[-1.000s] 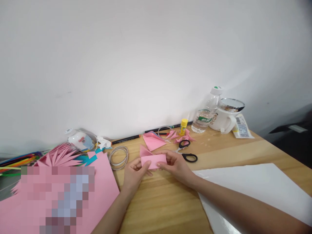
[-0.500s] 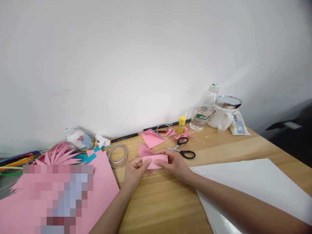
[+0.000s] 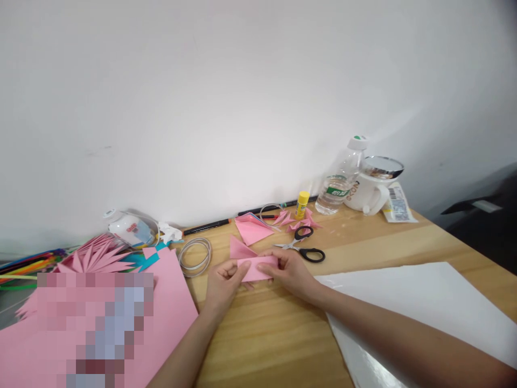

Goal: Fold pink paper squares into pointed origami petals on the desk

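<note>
A small folded pink paper [image 3: 258, 267] lies low over the wooden table [image 3: 274, 334], held at both ends. My left hand [image 3: 223, 284] pinches its left end with thumb and fingers closed. My right hand [image 3: 287, 271] grips the right end, fingers curled over the top edge. A pink triangular flap [image 3: 239, 249] sticks up behind the paper. Black-handled scissors [image 3: 304, 248] lie just beyond my right hand.
A large pink sheet [image 3: 169, 307] and spiky pink cut-outs [image 3: 97, 258] lie at the left, a white sheet [image 3: 420, 307] at the right. Wire coil [image 3: 195, 256], pink folded squares [image 3: 252, 228], glue stick [image 3: 301, 203], water bottle [image 3: 341, 178], white mug [image 3: 369, 189] and black pens [image 3: 208, 226] line the wall.
Both hands keep their hold on the pink paper with barely any shift. The view has tilted slightly, so things sit a little higher in the picture.
</note>
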A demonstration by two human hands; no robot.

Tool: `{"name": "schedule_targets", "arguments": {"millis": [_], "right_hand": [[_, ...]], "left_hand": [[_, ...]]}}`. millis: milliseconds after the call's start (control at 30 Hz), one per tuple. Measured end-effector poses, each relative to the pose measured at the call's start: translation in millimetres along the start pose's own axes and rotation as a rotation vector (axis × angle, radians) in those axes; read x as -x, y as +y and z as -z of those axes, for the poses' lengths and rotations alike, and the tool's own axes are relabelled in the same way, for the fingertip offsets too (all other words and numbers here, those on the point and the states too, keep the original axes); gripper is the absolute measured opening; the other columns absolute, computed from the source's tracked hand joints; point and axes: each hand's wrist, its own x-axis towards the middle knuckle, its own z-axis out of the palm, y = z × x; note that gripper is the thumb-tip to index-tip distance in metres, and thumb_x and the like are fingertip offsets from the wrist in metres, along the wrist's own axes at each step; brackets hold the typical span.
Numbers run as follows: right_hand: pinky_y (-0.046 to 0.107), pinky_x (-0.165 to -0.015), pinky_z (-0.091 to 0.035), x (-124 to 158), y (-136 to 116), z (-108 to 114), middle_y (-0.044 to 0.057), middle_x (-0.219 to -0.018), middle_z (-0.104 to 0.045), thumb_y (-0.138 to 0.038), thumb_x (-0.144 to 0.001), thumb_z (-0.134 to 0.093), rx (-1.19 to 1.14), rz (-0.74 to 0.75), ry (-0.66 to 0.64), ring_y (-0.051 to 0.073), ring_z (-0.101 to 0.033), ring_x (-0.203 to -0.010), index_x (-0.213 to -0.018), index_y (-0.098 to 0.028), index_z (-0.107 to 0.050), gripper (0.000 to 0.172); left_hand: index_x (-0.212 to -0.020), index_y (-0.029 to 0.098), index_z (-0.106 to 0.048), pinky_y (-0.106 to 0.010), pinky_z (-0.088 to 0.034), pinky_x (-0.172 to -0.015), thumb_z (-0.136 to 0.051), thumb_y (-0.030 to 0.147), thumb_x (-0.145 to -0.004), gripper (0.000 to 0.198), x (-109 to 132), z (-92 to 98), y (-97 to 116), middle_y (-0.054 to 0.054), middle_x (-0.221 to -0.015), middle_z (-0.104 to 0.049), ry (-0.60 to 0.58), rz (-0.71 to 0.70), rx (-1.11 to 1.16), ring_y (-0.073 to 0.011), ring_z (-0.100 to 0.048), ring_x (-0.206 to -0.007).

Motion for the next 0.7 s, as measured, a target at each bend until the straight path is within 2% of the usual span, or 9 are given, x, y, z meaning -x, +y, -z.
{"name": "schedule_targets", "arguments": {"millis": [300, 700], "right_hand": [[0.019, -0.042, -0.037, 2.2, -2.2, 0.1, -0.001, -0.063, -0.055, -0.034, -0.070, -0.064, 0.043, 0.020, -0.006, 0.008, -0.049, -0.045, -0.082, -0.015, -0.064, 0.023], [0.019, -0.041, -0.035, 1.7, -2.6, -0.1, -0.003, -0.058, -0.052, -0.036, -0.071, -0.063, 0.069, 0.012, -0.008, 0.008, -0.047, -0.043, -0.081, -0.015, -0.063, 0.024]], "left_hand": [[-0.073, 0.011, -0.070, -0.021, -0.047, -0.042, -0.061, 0.039, -0.070, 0.030, 0.1, -3.3, 0.1, -0.004, -0.054, -0.069, 0.050, -0.015, -0.021, -0.0147, -0.061, -0.043], [-0.074, 0.011, -0.070, -0.022, -0.047, -0.044, -0.060, 0.039, -0.071, 0.030, -3.3, 2.1, -2.2, -0.005, -0.056, -0.069, -0.026, -0.006, -0.036, -0.0144, -0.060, -0.041]]}}
